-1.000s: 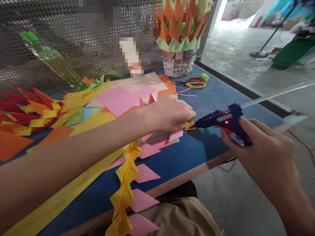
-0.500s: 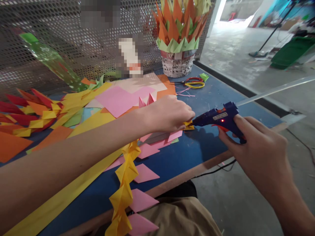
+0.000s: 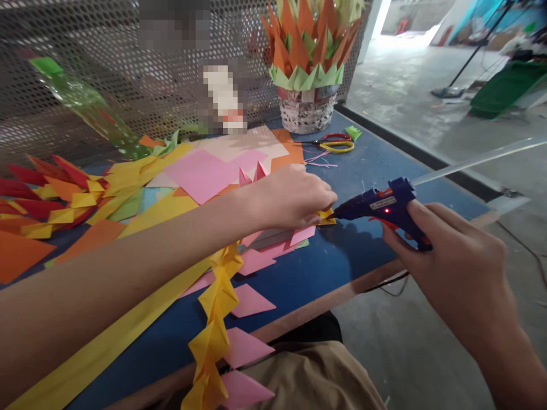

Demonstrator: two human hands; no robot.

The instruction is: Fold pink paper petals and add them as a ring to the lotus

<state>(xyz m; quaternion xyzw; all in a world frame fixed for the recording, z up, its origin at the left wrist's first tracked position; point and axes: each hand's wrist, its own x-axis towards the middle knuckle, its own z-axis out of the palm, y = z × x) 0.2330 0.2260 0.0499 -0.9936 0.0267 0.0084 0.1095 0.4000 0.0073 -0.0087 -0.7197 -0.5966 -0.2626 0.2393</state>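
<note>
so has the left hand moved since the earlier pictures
No, not visibly: against the scissors on the blue tabletop, the left hand keeps the same place.

Between the scissors [image 3: 337, 146] and the glue gun [image 3: 376, 206], the tabletop [image 3: 371, 154] gives my left grip [image 3: 294, 196] a way right, until the glue stick [image 3: 474, 162] juts across. The paper-spiked pot [image 3: 306, 108] blocks the far side. Nearer, there is room left of my right grip [image 3: 464, 253], bounded by the yellow paper chain [image 3: 216, 302] and my forearm [image 3: 128, 267].
</note>
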